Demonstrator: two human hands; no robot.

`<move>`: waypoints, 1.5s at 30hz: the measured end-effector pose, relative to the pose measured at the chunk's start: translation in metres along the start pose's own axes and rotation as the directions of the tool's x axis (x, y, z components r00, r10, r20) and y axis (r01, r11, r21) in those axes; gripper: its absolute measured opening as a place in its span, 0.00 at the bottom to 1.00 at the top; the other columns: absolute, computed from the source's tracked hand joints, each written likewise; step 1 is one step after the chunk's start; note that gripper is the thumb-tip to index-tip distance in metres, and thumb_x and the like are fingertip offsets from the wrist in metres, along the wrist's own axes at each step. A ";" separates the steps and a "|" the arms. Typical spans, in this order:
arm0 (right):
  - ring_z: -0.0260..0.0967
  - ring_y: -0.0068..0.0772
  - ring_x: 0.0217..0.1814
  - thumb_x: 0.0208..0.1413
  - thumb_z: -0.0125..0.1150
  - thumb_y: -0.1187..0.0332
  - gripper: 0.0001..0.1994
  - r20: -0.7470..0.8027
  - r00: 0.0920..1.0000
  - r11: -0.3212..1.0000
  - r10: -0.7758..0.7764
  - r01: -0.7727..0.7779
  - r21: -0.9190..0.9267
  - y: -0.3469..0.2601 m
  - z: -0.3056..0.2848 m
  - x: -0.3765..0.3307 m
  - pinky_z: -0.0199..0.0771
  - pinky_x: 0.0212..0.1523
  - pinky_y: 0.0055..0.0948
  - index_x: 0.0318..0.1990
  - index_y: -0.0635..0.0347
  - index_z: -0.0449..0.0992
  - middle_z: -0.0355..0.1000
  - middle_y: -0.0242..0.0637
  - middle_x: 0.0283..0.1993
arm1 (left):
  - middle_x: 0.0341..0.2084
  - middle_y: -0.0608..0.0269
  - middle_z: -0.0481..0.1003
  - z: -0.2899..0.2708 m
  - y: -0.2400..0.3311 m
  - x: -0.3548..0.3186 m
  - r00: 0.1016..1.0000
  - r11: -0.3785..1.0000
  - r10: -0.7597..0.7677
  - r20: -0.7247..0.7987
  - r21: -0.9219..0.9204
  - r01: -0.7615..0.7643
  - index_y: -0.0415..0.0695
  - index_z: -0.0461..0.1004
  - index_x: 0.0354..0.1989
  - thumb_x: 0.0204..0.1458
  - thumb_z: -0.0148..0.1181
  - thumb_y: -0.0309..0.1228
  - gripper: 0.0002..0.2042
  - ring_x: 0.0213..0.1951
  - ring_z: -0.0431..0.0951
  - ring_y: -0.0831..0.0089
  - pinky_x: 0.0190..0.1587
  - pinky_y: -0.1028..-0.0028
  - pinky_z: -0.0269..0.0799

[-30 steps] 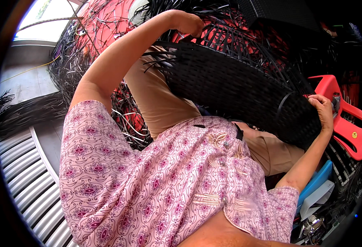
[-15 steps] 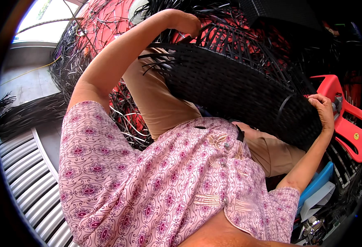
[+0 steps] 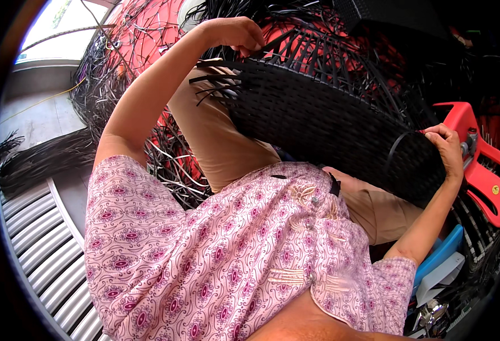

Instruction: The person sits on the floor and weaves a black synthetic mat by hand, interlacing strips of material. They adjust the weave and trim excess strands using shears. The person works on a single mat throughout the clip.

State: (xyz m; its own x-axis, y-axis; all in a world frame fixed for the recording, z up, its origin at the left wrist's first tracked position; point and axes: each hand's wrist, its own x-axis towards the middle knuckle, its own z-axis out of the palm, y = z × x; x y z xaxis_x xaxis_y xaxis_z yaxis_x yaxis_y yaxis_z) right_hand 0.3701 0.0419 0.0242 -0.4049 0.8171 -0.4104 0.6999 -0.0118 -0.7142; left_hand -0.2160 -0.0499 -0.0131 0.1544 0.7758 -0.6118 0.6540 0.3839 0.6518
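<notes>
A black woven panel of flat plastic strips lies slantwise across my lap, with loose strip ends sticking out at its left and far edges. My left hand is up at its far left corner, the fingers pinched on a black strip that runs along the far edge. At the panel's right end, my right hand grips the edge between thumb and fingers. Near that hand a short strip loop stands out from the weave. The undersides of the fingers are hidden.
Many loose black strips lie over a red surface at the far left. A red plastic seat or frame stands right of my right hand, with a blue object below it. A slatted metal rack is at lower left.
My left hand has drawn back a little, left and nearer, with the strip now showing beyond its fingertips. My right hand stays at the panel's right end, almost unmoved.
</notes>
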 end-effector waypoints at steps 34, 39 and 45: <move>0.72 0.16 0.42 0.58 0.67 0.67 0.11 -0.021 0.999 0.999 0.037 -0.038 -0.027 0.004 -0.016 -0.012 0.71 0.48 0.19 0.45 0.65 0.82 0.78 0.25 0.38 | 0.32 0.64 0.78 -0.102 -0.267 -0.184 0.496 0.615 -0.398 -0.772 -0.626 -0.480 0.37 0.80 0.49 0.55 0.60 0.19 0.13 0.29 0.73 0.80 0.29 0.82 0.68; 0.73 0.20 0.46 0.56 0.68 0.70 0.14 -0.046 0.997 0.993 0.060 -0.064 -0.102 -0.008 -0.016 -0.024 0.71 0.52 0.22 0.48 0.66 0.81 0.79 0.30 0.42 | 0.32 0.63 0.79 -0.126 -0.322 -0.212 0.137 0.667 -0.567 -0.812 -0.550 -0.503 0.37 0.79 0.47 0.52 0.59 0.15 0.14 0.33 0.79 0.75 0.35 0.83 0.73; 0.72 0.20 0.46 0.54 0.65 0.75 0.17 0.012 1.000 1.000 -0.025 0.025 -0.006 0.005 -0.030 -0.013 0.71 0.52 0.21 0.53 0.66 0.79 0.77 0.31 0.43 | 0.34 0.59 0.80 -0.140 -0.402 -0.270 -0.043 0.890 -0.384 -0.922 -0.358 -0.284 0.37 0.78 0.49 0.52 0.60 0.21 0.15 0.35 0.81 0.70 0.39 0.75 0.78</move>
State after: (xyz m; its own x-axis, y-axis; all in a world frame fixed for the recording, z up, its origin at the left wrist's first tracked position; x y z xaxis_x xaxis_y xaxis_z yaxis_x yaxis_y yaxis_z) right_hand 0.3962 0.0484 0.0433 -0.4298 0.8100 -0.3991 0.6926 0.0121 -0.7212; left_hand -0.6244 -0.3436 -0.0469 -0.9410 0.2808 0.1889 0.2730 0.3000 0.9140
